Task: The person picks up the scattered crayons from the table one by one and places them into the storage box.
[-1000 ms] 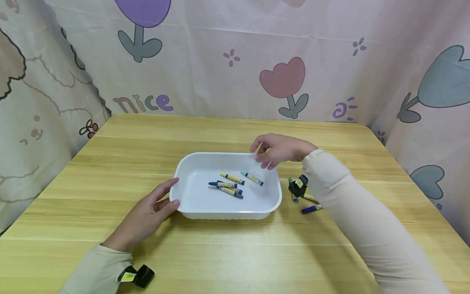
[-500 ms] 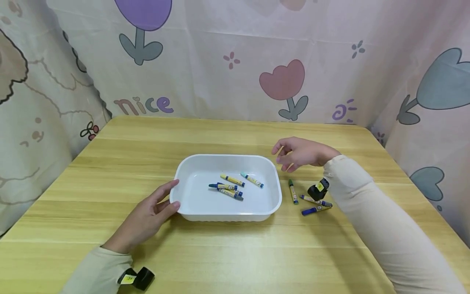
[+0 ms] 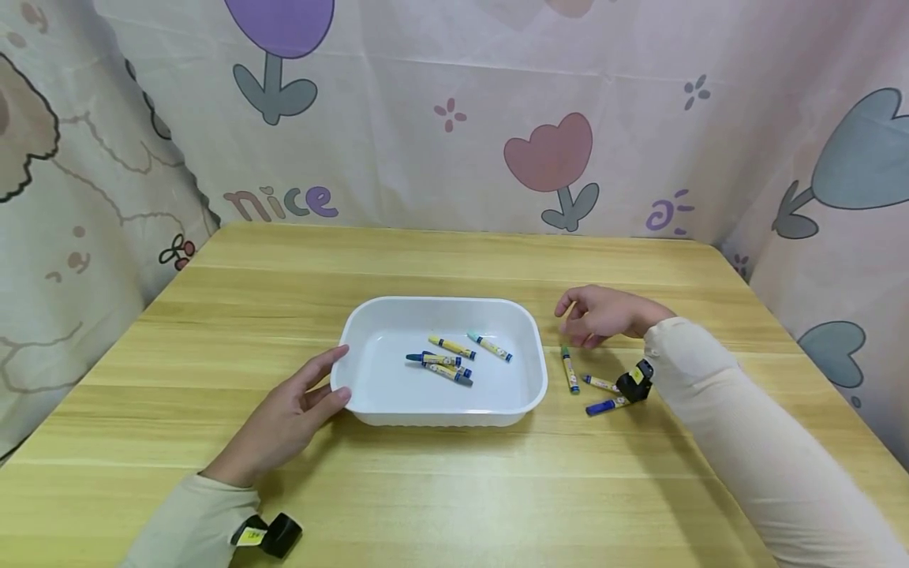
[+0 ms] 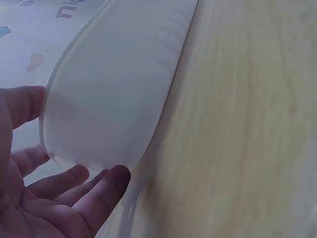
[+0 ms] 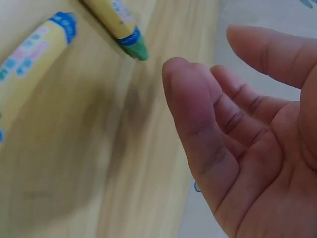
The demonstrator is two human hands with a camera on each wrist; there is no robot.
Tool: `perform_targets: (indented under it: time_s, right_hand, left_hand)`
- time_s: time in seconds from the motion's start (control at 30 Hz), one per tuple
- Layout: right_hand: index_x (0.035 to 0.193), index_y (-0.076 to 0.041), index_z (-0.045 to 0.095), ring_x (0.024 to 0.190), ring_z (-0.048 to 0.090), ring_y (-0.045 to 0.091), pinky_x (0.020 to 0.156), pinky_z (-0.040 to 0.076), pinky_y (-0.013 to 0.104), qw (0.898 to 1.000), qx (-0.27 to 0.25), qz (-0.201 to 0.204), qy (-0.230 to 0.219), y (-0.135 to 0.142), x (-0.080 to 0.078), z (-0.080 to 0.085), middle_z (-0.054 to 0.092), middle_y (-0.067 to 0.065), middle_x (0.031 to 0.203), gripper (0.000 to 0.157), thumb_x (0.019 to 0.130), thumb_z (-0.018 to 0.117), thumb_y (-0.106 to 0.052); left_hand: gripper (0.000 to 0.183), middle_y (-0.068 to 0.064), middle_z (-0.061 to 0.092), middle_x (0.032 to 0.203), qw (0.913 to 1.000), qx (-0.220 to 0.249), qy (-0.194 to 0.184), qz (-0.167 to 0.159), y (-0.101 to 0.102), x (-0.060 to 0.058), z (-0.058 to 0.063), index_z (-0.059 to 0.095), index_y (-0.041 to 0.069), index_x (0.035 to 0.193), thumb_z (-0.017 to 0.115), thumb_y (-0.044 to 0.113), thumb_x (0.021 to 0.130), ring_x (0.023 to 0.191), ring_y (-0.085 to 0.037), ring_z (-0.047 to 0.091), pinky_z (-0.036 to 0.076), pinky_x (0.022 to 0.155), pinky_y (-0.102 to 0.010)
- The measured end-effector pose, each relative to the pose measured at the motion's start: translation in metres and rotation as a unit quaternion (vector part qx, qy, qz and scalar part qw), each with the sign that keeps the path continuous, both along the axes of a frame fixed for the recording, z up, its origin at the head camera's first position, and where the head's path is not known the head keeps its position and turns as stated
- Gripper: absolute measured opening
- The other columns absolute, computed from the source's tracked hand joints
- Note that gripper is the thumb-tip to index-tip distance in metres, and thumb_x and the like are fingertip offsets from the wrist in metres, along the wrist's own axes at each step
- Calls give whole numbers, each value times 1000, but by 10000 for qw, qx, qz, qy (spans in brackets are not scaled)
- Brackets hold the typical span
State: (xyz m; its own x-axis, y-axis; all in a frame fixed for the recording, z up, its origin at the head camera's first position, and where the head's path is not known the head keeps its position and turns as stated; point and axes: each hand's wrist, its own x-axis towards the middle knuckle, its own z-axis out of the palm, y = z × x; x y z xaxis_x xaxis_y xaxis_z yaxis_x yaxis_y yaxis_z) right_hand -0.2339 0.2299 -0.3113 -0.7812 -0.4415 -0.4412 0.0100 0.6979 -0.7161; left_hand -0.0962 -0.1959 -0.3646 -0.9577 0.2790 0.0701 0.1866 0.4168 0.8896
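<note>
A white plastic tray (image 3: 390, 390) stands in mid-table, with several yellow-wrapped crayons inside, among them a yellow crayon (image 3: 452, 348) and a mint crayon (image 3: 490, 347). At its left end my left hand (image 3: 287, 418) touches the rim with spread, relaxed fingers. The left wrist view has fingertips (image 4: 119, 173) against the outer wall. My right hand (image 3: 604, 314), holding nothing and with fingers loosely bent, hovers right of the tray. Just below it lies a green crayon (image 3: 571, 371); the right wrist view shows the green crayon's tip (image 5: 136, 49) apart from the fingers.
Right of the tray, a blue crayon (image 3: 607, 406) and a dark-tipped crayon (image 3: 601, 383) lie on the wooden table (image 3: 454, 489), partly covered by the black wrist camera (image 3: 634, 380). A patterned curtain (image 3: 398, 118) hangs behind the table.
My right hand has left the tray's back right corner, moving right and then down to the green crayon. The left hand and the crayons in the tray have stayed put.
</note>
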Motion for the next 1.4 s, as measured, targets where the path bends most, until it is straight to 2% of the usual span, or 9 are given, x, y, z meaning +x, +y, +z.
perform_targets:
  time_s: [0.13, 0.3, 0.43, 0.63, 0.8, 0.93, 1.13, 1.4]
  right_hand:
    - [124, 8, 43, 71, 60, 22, 68, 56, 35, 9999, 154, -13, 32, 0, -2, -8, 58, 15, 91, 38, 94, 61, -7]
    - [122, 6, 46, 69, 60, 20, 65, 56, 32, 9991, 398, -72, 153, -4, -3, -16, 58, 14, 89, 37, 92, 63, -7]
    - [120, 7, 48, 67, 59, 19, 64, 57, 32, 9984, 539, 18, 159, -9, -2, -21, 56, 12, 88, 36, 91, 65, -6]
    - [116, 5, 51, 66, 59, 19, 61, 56, 31, 9947, 916, 198, 420, -18, -2, -24, 55, 11, 85, 37, 88, 71, -9]
    - [111, 3, 52, 63, 58, 19, 59, 54, 30, 9926, 1049, 264, 560, -22, -2, -23, 55, 10, 82, 36, 83, 74, -3]
    - [104, 3, 54, 64, 58, 19, 61, 56, 31, 9939, 920, 289, 531, -22, -2, -22, 55, 10, 81, 29, 80, 71, 4]
    - [93, 4, 60, 67, 60, 19, 65, 58, 32, 9956, 594, 235, 692, -19, -6, -15, 58, 11, 82, 9, 86, 66, 4]
    - [97, 7, 61, 72, 61, 21, 70, 59, 38, 9970, 224, 69, 735, -24, -9, 8, 61, 13, 86, 8, 91, 62, 2]
  left_hand:
    - [57, -25, 26, 154, 10000, 21, -21, 9, 0, 0, 0, 31, 8, 152, 55, 22, 101, 124, -38, 51, 49, 91, -27]
    - [58, -25, 25, 154, 10000, -14, -24, 25, 1, 0, 0, 31, 9, 152, 54, 23, 101, 124, -38, 51, 49, 93, -31]
    - [59, -24, 25, 154, 9998, -122, -110, 80, 0, 3, 0, 30, 11, 152, 55, 26, 101, 125, -37, 51, 50, 92, -32]
    - [58, -23, 27, 154, 9996, -216, -93, 124, -1, 3, -2, 31, 12, 152, 54, 28, 101, 125, -37, 51, 50, 93, -34]
    - [57, -23, 27, 154, 9995, -257, -85, 132, -1, 1, -1, 32, 13, 152, 54, 28, 101, 125, -38, 50, 49, 94, -40]
    - [58, -24, 26, 154, 9998, -130, -97, 76, 0, 1, 0, 31, 12, 152, 55, 26, 101, 125, -39, 49, 49, 94, -38]
    - [58, -24, 25, 155, 9999, -52, -71, 56, 2, 1, 0, 31, 10, 152, 55, 25, 101, 126, -39, 49, 49, 94, -37]
    - [58, -24, 24, 155, 10000, -71, -40, 52, 0, 0, 0, 31, 10, 152, 55, 25, 101, 126, -39, 48, 49, 94, -37]
